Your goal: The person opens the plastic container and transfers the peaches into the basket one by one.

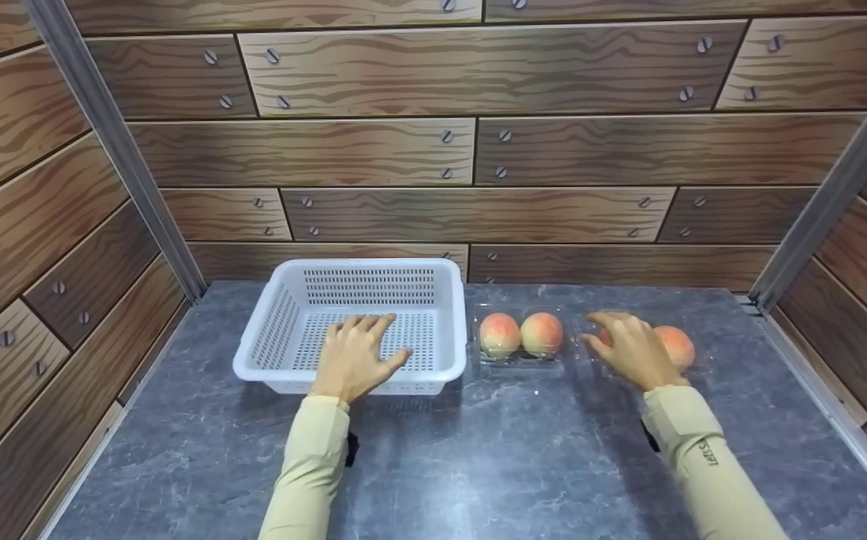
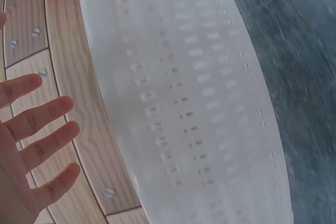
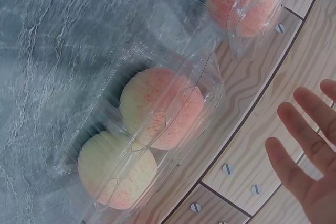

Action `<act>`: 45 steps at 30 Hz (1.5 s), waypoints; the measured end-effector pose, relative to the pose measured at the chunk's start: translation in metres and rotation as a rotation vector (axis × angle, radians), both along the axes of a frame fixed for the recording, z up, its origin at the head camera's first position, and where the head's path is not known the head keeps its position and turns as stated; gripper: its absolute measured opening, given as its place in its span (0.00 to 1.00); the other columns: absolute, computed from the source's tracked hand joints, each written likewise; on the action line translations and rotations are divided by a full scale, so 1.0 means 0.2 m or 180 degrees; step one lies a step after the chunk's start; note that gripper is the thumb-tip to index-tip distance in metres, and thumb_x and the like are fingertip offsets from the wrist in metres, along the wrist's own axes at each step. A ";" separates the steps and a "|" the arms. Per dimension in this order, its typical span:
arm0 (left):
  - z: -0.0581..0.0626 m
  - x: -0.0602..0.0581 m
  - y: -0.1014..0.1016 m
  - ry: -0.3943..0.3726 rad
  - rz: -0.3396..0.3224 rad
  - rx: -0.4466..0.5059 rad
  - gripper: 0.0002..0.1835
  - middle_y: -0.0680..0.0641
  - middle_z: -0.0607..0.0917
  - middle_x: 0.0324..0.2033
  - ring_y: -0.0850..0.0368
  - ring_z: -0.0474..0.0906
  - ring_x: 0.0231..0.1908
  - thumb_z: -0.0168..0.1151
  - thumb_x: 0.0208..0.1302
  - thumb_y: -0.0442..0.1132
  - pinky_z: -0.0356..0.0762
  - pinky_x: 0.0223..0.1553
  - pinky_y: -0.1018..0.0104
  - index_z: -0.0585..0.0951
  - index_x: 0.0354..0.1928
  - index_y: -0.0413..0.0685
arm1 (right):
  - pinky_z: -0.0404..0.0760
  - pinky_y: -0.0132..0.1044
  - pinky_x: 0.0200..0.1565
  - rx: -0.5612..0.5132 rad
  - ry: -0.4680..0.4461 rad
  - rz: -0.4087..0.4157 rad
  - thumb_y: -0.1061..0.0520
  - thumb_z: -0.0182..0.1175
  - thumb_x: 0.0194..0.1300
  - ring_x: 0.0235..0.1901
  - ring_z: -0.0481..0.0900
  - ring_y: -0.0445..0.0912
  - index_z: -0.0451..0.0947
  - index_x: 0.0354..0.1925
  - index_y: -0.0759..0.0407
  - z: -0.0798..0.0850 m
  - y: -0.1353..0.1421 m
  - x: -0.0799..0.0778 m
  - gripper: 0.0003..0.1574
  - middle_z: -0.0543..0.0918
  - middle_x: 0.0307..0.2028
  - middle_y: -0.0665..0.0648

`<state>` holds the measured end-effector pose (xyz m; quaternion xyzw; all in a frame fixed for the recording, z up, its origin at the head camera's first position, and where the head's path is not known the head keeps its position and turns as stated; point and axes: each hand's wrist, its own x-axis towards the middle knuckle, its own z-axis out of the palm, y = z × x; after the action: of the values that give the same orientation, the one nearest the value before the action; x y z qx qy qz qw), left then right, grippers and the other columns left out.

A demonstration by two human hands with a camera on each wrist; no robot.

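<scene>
My left hand [image 1: 356, 358], fingers spread and holding nothing, is over the front part of a white perforated plastic basket [image 1: 253, 339]. In the left wrist view the basket's slotted wall [image 2: 173, 103] fills the middle, with the fingers off to the left. Above a clear plastic box with two peaches [image 3: 163, 106] hovers my right hand [image 1: 634, 351], fingers extended and holding nothing. It hides part of that box in the head view, where one peach [image 1: 675, 347] shows beside it. Between basket and right hand lies another clear box with two peaches [image 1: 541, 334].
A grey marbled tabletop [image 1: 478, 457] carries everything. Wood-patterned panels [image 1: 373, 150] close off the back and both sides, with metal corner posts [image 1: 115, 150] at the left and right.
</scene>
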<state>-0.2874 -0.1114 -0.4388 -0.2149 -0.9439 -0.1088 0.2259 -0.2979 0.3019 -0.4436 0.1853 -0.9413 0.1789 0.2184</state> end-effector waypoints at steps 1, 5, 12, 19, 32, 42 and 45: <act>0.00 -0.01 0.02 -0.0002 -0.0032 -0.0005 0.34 0.40 0.86 0.53 0.39 0.80 0.54 0.59 0.63 0.63 0.75 0.53 0.39 0.81 0.61 0.45 | 0.82 0.54 0.33 -0.0007 0.0005 -0.0006 0.61 0.71 0.61 0.28 0.81 0.54 0.84 0.49 0.69 0.00 0.00 0.00 0.19 0.85 0.33 0.64; 0.00 -0.03 0.09 0.0035 -0.0155 -0.0007 0.33 0.41 0.86 0.53 0.40 0.80 0.54 0.59 0.64 0.62 0.74 0.54 0.39 0.82 0.60 0.46 | 0.82 0.54 0.33 -0.0032 0.0024 0.0008 0.63 0.71 0.60 0.26 0.80 0.51 0.84 0.49 0.69 0.00 -0.01 -0.01 0.18 0.83 0.29 0.61; -0.01 -0.04 0.20 0.0130 -0.0236 -0.0033 0.32 0.43 0.86 0.52 0.42 0.80 0.53 0.60 0.63 0.62 0.76 0.52 0.42 0.83 0.59 0.47 | 0.83 0.59 0.41 -0.0029 -0.0022 -0.0025 0.62 0.70 0.61 0.37 0.85 0.62 0.83 0.49 0.70 -0.02 -0.03 0.00 0.19 0.86 0.44 0.70; 0.01 -0.05 0.29 0.0178 -0.0306 0.0045 0.30 0.45 0.86 0.53 0.44 0.80 0.54 0.60 0.63 0.61 0.77 0.51 0.45 0.83 0.59 0.49 | 0.81 0.60 0.45 0.0107 0.0089 -0.0024 0.63 0.72 0.60 0.39 0.85 0.63 0.84 0.46 0.70 -0.05 -0.06 -0.01 0.16 0.87 0.42 0.69; 0.02 -0.06 0.43 0.0026 -0.0373 -0.0077 0.30 0.46 0.85 0.55 0.45 0.79 0.56 0.58 0.65 0.63 0.76 0.53 0.46 0.83 0.60 0.51 | 0.83 0.57 0.43 0.0152 0.0218 -0.0034 0.61 0.73 0.59 0.41 0.86 0.61 0.86 0.44 0.65 -0.08 -0.08 -0.02 0.15 0.88 0.42 0.65; -0.02 -0.06 0.49 -0.0111 -0.0368 -0.0250 0.28 0.48 0.85 0.55 0.47 0.79 0.56 0.59 0.64 0.61 0.75 0.56 0.47 0.83 0.59 0.54 | 0.81 0.60 0.49 0.0066 -0.0029 -0.0028 0.61 0.70 0.61 0.48 0.83 0.65 0.85 0.47 0.68 -0.09 -0.09 -0.02 0.16 0.86 0.46 0.68; -0.02 -0.06 0.52 -0.0172 -0.0382 -0.0293 0.28 0.48 0.84 0.56 0.47 0.78 0.57 0.58 0.65 0.61 0.74 0.57 0.46 0.82 0.61 0.54 | 0.81 0.60 0.50 0.0000 -0.0098 -0.0016 0.62 0.69 0.62 0.49 0.82 0.66 0.84 0.48 0.69 -0.09 -0.08 -0.02 0.17 0.85 0.48 0.70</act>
<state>-0.2985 -0.0072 -0.4427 -0.2782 -0.9391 -0.0844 0.1832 -0.3011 0.2852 -0.4621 0.1802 -0.9450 0.1813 0.2043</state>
